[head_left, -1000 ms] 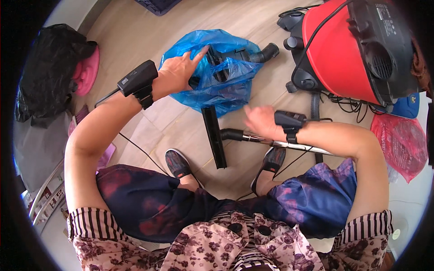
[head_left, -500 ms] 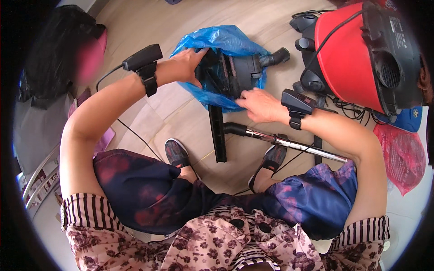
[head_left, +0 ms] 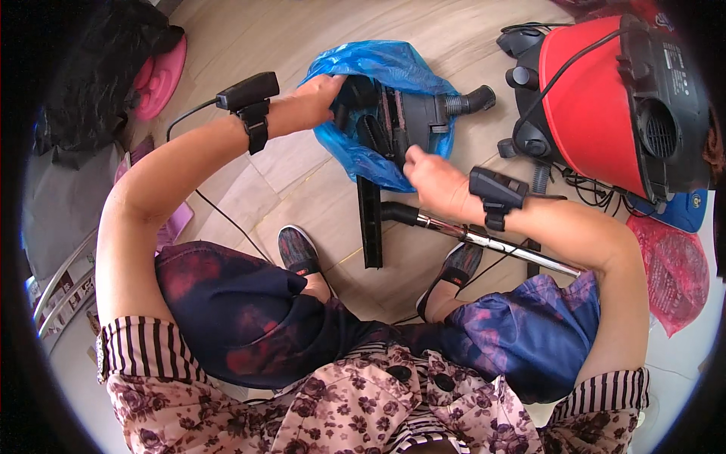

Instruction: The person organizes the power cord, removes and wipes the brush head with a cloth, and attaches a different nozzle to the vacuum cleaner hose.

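A blue plastic bag [head_left: 363,164] lies on the floor in front of me, its mouth facing up. Inside it are black vacuum cleaner attachments, among them a brush piece [head_left: 372,133] and a wide floor head [head_left: 423,113] whose ribbed elbow neck [head_left: 476,100] sticks out on the right. My left hand [head_left: 321,97] is closed on the bag's left rim. Over the near right rim, my right hand [head_left: 437,180] has its fingers curled in; its fingertips are partly hidden. Below the bag, a long black nozzle [head_left: 370,227] points toward me.
A red and black vacuum cleaner [head_left: 582,106] stands at the right. A chrome tube [head_left: 499,244] lies between the bag and my right knee. Pink plastic bag [head_left: 673,272] at far right; black bag [head_left: 98,76] and pink object [head_left: 162,83] at far left. My feet stand close by.
The bag and its contents appear slightly farther right. My left fingers, spread at the rim before, are now closed on it. My right hand has shifted slightly, with its fingers more curled.
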`<action>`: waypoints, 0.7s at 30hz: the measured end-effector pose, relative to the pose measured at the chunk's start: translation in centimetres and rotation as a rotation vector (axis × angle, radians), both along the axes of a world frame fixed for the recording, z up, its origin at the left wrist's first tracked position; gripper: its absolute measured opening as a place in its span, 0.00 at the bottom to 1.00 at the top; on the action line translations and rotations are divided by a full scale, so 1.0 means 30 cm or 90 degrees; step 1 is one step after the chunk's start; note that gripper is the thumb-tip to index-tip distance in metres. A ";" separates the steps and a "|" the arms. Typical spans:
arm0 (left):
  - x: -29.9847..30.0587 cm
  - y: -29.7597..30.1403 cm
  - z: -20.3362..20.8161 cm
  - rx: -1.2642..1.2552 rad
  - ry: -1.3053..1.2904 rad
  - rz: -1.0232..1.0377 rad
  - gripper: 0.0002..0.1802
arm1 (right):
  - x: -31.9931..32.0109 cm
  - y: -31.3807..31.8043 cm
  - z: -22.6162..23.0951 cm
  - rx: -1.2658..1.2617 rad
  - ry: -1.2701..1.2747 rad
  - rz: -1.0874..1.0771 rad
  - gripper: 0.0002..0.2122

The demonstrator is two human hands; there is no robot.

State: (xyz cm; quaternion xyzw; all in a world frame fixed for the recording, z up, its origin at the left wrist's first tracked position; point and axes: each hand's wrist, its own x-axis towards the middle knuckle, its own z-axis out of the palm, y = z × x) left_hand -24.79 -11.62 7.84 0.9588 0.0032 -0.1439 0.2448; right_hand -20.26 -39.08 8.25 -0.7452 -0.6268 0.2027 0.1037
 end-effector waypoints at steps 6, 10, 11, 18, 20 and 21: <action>-0.098 -0.044 0.029 0.209 -0.104 -0.093 0.30 | 0.064 0.019 -0.012 -0.057 0.011 -0.094 0.04; -0.129 -0.083 0.093 0.342 -0.097 -0.238 0.17 | -0.007 0.004 -0.004 -0.106 -0.072 0.122 0.09; -0.127 -0.100 0.108 0.333 -0.064 -0.283 0.13 | -0.028 -0.005 -0.006 -0.083 -0.103 0.156 0.09; -0.193 -0.160 0.128 0.249 0.210 -0.495 0.25 | -0.092 -0.021 0.030 0.069 -0.190 0.192 0.07; -0.174 -0.154 0.141 0.243 0.214 -0.521 0.25 | -0.095 -0.022 0.039 0.074 -0.163 0.185 0.07; -0.159 -0.149 0.145 0.230 0.246 -0.536 0.24 | -0.089 -0.019 0.047 0.062 -0.107 0.179 0.11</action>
